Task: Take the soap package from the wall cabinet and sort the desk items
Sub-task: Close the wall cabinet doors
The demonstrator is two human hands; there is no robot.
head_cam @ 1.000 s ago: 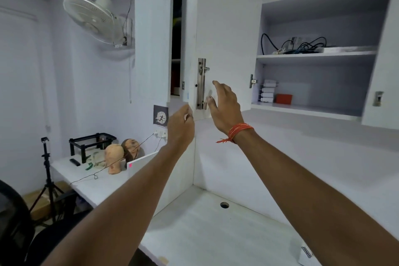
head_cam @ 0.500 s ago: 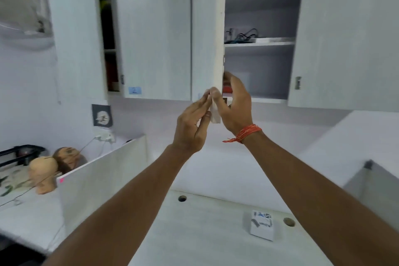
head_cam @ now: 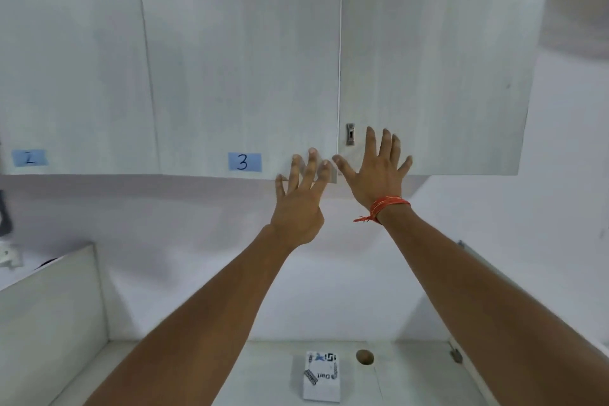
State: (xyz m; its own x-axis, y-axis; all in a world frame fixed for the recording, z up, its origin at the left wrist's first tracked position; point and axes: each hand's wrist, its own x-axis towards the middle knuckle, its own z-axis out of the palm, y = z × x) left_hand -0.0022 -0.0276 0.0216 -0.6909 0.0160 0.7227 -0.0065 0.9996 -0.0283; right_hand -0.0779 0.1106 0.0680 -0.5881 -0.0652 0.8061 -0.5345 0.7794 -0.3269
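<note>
The wall cabinet's doors are both shut, so its shelves are hidden. My left hand [head_cam: 301,198] spreads its fingers against the lower right corner of the door [head_cam: 244,76] labelled 3 [head_cam: 244,162]. My right hand [head_cam: 375,171], with an orange thread at the wrist, lies flat on the neighbouring door [head_cam: 435,59] just right of a small metal latch [head_cam: 350,134]. Neither hand holds anything. A white soap package [head_cam: 322,376] with dark print stands on the desk [head_cam: 257,372] below, between my forearms.
A cable hole [head_cam: 364,357] is cut in the desk right of the package. A white side panel [head_cam: 49,303] rises at the left. Another door at far left carries a blue label [head_cam: 29,157]. A metal bracket [head_cam: 456,354] sits at the desk's right.
The open cabinet door has swung shut and the shelves are hidden. Both hands went from pinching the door's edge to lying flat on the door fronts. My view turned right.
</note>
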